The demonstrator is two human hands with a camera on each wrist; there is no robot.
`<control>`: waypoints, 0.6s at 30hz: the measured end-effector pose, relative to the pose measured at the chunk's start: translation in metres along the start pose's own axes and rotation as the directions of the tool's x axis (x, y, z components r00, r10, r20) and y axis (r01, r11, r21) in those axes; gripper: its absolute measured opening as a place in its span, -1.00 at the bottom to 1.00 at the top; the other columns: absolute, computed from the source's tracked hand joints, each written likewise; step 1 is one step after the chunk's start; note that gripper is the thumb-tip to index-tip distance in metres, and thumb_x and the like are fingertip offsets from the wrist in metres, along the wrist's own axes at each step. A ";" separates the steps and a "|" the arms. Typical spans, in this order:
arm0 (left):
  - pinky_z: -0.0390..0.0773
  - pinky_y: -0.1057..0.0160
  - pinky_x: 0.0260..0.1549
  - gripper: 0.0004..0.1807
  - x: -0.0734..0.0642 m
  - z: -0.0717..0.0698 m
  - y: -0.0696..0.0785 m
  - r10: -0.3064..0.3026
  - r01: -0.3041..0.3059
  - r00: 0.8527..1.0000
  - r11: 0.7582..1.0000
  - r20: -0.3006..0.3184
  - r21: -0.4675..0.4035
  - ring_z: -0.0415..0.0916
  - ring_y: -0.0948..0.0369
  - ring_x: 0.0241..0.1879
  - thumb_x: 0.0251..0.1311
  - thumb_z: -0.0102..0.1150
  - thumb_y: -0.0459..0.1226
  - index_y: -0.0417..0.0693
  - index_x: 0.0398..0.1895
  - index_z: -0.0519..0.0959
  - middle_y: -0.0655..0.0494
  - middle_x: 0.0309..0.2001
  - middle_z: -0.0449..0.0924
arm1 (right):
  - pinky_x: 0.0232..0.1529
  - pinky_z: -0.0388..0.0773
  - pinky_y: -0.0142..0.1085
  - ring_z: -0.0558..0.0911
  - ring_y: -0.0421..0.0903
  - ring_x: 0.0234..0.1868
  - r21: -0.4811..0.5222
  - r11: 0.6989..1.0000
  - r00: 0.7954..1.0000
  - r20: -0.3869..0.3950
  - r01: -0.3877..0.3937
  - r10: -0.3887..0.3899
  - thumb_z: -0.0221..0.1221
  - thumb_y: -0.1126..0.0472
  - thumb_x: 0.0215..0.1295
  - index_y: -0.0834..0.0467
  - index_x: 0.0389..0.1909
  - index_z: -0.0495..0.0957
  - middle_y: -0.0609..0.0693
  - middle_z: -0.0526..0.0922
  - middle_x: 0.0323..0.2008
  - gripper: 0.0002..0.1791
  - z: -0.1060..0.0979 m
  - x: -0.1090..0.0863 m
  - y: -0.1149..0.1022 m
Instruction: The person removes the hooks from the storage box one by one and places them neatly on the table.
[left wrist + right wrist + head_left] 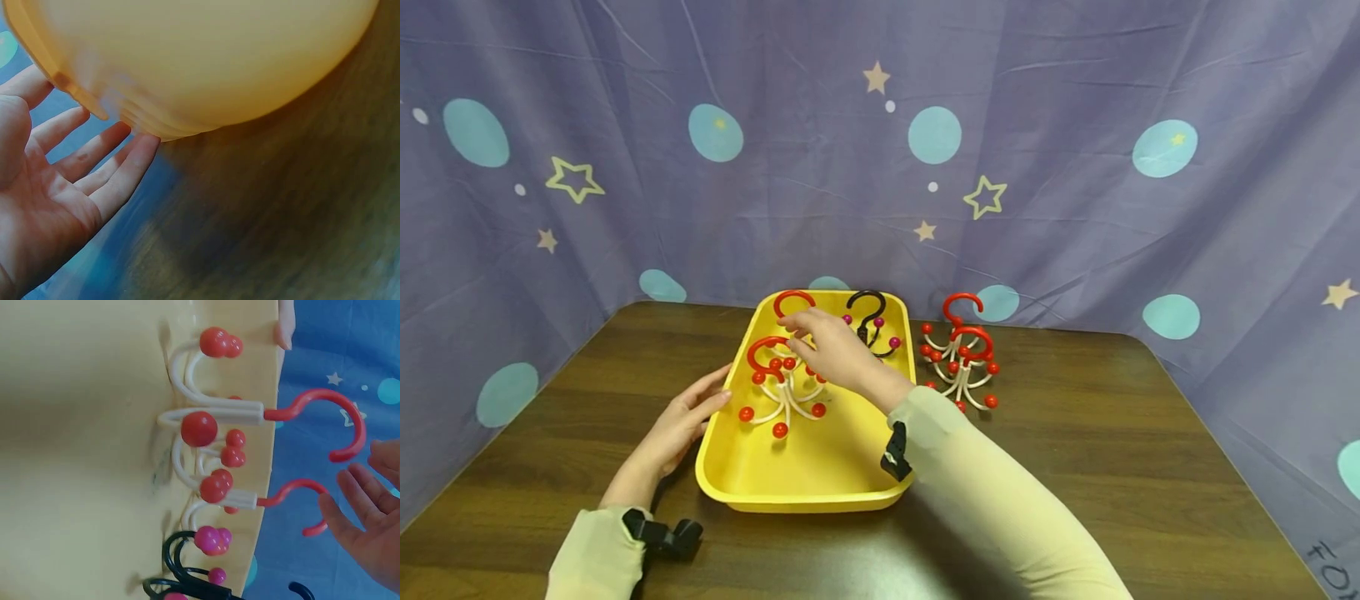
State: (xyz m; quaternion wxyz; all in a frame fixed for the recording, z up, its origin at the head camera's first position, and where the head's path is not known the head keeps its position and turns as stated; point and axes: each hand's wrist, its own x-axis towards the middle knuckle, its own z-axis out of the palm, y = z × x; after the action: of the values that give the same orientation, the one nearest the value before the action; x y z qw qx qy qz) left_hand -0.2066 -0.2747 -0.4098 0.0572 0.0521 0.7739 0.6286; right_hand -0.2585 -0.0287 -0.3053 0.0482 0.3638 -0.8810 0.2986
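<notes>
- Head view: my right grip [838, 350] was unclenched, fingers apart, above the yellow tray [805, 487], near the nearer white stand [787, 396] inside it.
- My left grip [677, 425] was loosely spread, fingertips against the tray's left side.
- My right sleeve [1000, 492] slanted in from the lower right.
- Right wrist view: one finger overlapped the red hook of the farther white stand [239, 499]; I couldn't tell whether they touched.
- Only the head view showed two red-hooked stands [964, 379] on the bench [1097, 450], right of the tray.
</notes>
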 end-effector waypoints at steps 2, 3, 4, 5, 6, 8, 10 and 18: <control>0.57 0.23 -0.26 -0.35 0.000 0.000 0.000 -0.004 0.004 1.000 1.000 0.002 -0.001 0.50 0.37 -0.18 0.33 -0.12 -0.06 -0.03 0.41 -0.02 -0.10 0.06 0.27 | 0.01 0.42 -0.41 0.53 -0.20 -0.02 -0.009 1.000 1.000 0.003 0.003 -0.003 0.03 0.16 0.32 0.09 0.15 0.42 -0.06 0.50 0.04 -0.62 0.004 0.001 -0.001; 0.57 0.23 -0.26 -0.34 0.000 0.000 0.000 -0.006 0.006 1.000 1.000 0.002 0.001 0.50 0.37 -0.18 0.33 -0.12 -0.06 -0.03 0.41 -0.02 -0.13 0.08 0.26 | 0.02 0.42 -0.42 0.53 -0.20 -0.02 -0.018 1.000 1.000 0.003 0.002 -0.002 0.03 0.15 0.32 0.08 0.16 0.41 -0.06 0.50 0.04 -0.61 0.006 0.002 -0.002; 0.57 0.24 -0.25 -0.34 0.000 0.000 0.000 -0.008 0.008 1.000 1.000 0.002 0.002 0.50 0.37 -0.17 0.33 -0.12 -0.05 -0.03 0.42 -0.02 -0.15 0.10 0.25 | 0.03 0.41 -0.42 0.52 -0.20 -0.01 -0.026 1.000 1.000 0.005 0.000 0.000 0.03 0.15 0.32 0.07 0.16 0.41 -0.07 0.50 0.05 -0.61 0.007 0.002 -0.003; 0.56 0.24 -0.25 -0.34 0.000 0.001 0.000 -0.009 0.009 1.000 1.000 0.003 0.003 0.49 0.38 -0.17 0.33 -0.12 -0.05 -0.03 0.42 -0.02 -0.17 0.11 0.24 | 0.04 0.40 -0.42 0.51 -0.20 0.01 -0.032 0.999 1.000 0.007 -0.004 0.004 0.03 0.14 0.32 0.07 0.17 0.41 -0.08 0.50 0.06 -0.61 0.008 0.003 -0.005; 0.56 0.24 -0.24 -0.34 0.000 0.001 0.000 -0.011 0.011 1.000 1.000 0.003 0.003 0.49 0.38 -0.17 0.33 -0.12 -0.05 -0.03 0.42 -0.02 -0.18 0.12 0.23 | 0.06 0.39 -0.41 0.50 -0.20 0.03 -0.036 0.999 1.000 0.008 -0.007 0.007 0.04 0.14 0.32 0.06 0.17 0.41 -0.08 0.49 0.07 -0.61 0.009 0.004 -0.006; 0.56 0.24 -0.24 -0.34 0.000 0.001 0.000 -0.012 0.012 1.000 1.000 0.003 0.005 0.49 0.38 -0.17 0.33 -0.13 -0.05 -0.03 0.42 -0.02 -0.16 0.11 0.24 | 0.09 0.38 -0.40 0.48 -0.19 0.06 -0.036 0.999 1.000 0.014 -0.012 0.013 0.04 0.13 0.32 0.05 0.17 0.41 -0.08 0.49 0.08 -0.60 0.011 0.005 -0.008; 0.56 0.23 -0.24 -0.34 0.000 0.000 0.000 -0.012 0.012 1.000 1.000 0.003 0.006 0.49 0.37 -0.17 0.33 -0.13 -0.05 -0.04 0.41 -0.02 -0.12 0.08 0.26 | 0.11 0.36 -0.40 0.47 -0.18 0.09 -0.036 0.999 1.000 0.019 -0.006 0.007 0.04 0.14 0.32 0.05 0.17 0.41 -0.08 0.49 0.09 -0.61 0.013 0.006 -0.010; 0.56 0.22 -0.25 -0.34 0.000 0.000 0.000 -0.005 0.005 1.000 1.000 0.006 0.001 0.50 0.35 -0.18 0.33 -0.13 -0.05 -0.06 0.41 -0.02 0.00 0.01 0.30 | 0.13 0.33 -0.40 0.45 -0.19 0.08 -0.039 0.999 0.999 0.016 0.029 -0.029 0.03 0.17 0.32 0.04 0.10 0.47 -0.11 0.52 0.04 -0.67 0.020 0.008 -0.014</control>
State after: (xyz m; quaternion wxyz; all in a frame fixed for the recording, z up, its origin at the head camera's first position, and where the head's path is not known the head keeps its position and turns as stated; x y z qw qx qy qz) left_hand -0.2065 -0.2746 -0.4099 0.0611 0.0521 0.7742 0.6278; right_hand -0.2523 -0.0523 -0.3122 0.0527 0.3778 -0.8817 0.2776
